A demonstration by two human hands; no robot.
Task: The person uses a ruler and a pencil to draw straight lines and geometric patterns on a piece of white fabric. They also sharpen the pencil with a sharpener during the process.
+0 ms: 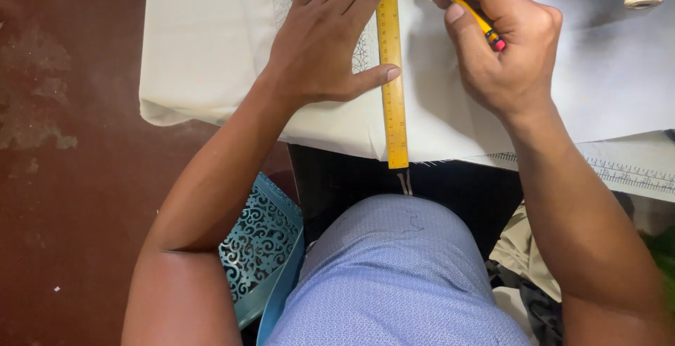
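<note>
Left hand (327, 43) flat, fingers spread, pressing yellow ruler (392, 72) onto cream fabric (211, 43). Right hand (503, 43) at ruler's 3 o'clock, fingers curled round yellow pencil (464, 5).

evenly and brightly lit, soft and diffuse, apparently from above and ahead. no hard glare; white cloth (211, 43) near overexposure, weave detail largely washed out. soft shadow under left hand (330, 36) and right hand (503, 43), falling toward the viewer. deep shadow below the table edge, detail there lost. sharp focus on yellow ruler (392, 86) markings and knuckles. slightly soft at lower corners, forearms and blue shirt (394, 283) close to lens. mild wide-angle stretching at edges. no motion blur. red floor (63, 177) duller, evenly toned.
</note>
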